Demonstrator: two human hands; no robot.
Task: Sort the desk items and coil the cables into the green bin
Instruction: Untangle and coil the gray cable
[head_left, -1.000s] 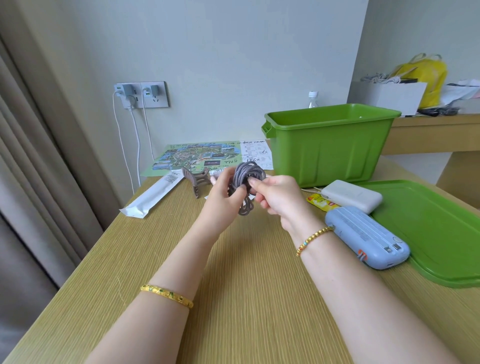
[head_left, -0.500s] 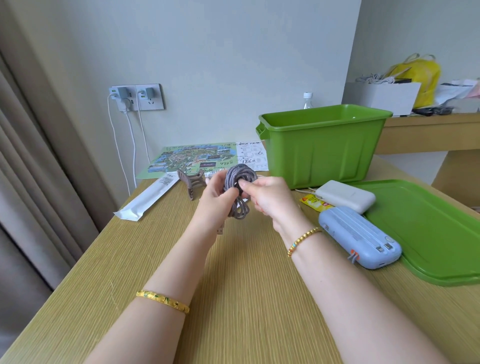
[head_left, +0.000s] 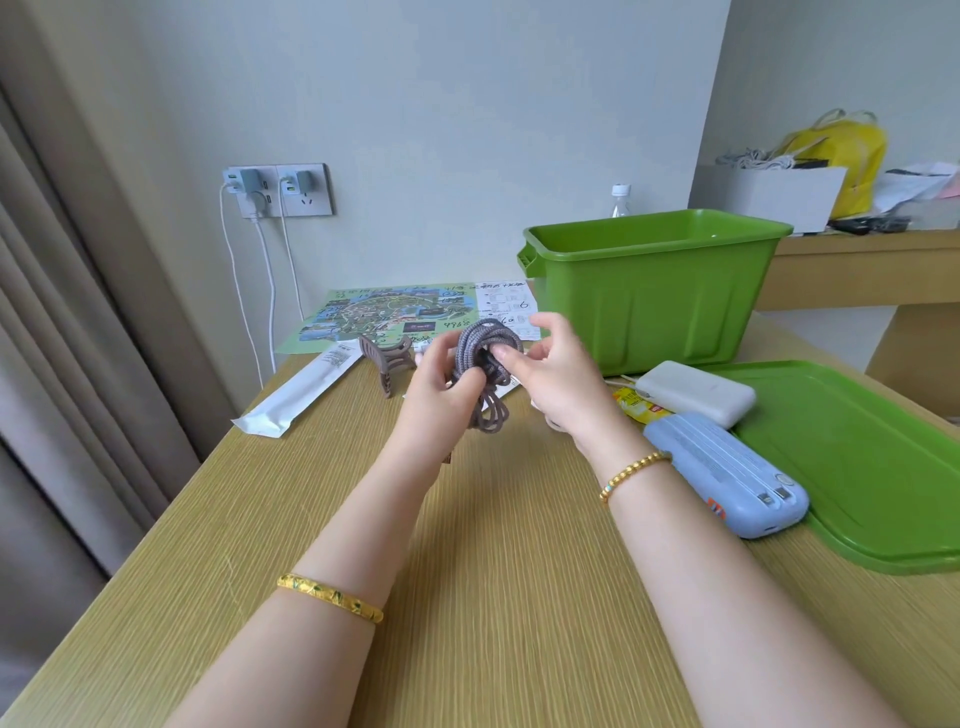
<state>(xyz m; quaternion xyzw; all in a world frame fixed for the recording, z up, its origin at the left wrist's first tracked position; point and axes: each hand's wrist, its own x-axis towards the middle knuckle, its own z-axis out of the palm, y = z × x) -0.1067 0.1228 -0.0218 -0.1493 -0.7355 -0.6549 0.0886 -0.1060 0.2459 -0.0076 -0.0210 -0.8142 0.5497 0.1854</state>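
Note:
A grey braided cable (head_left: 485, 364), wound into a coil, is held above the wooden desk (head_left: 493, 571) between both hands. My left hand (head_left: 441, 389) grips the coil's left side, and lower loops hang down below it. My right hand (head_left: 550, 379) pinches the coil's right side with the thumb on top. The green bin (head_left: 654, 296) stands open behind my right hand, at the back of the desk. Its green lid (head_left: 862, 467) lies flat at the right.
A blue power bank (head_left: 727, 473), a white power bank (head_left: 696, 392) and a yellow packet (head_left: 636, 408) lie by my right wrist. A brown hair claw (head_left: 387, 358), a white wrapper (head_left: 296, 395) and a map leaflet (head_left: 395, 317) sit further left. White cables hang from the wall socket (head_left: 280, 189).
The two hands keep working the grey coil at the same spot above the desk. My right hand's fingers have shifted on the coil. The view has drifted slightly.

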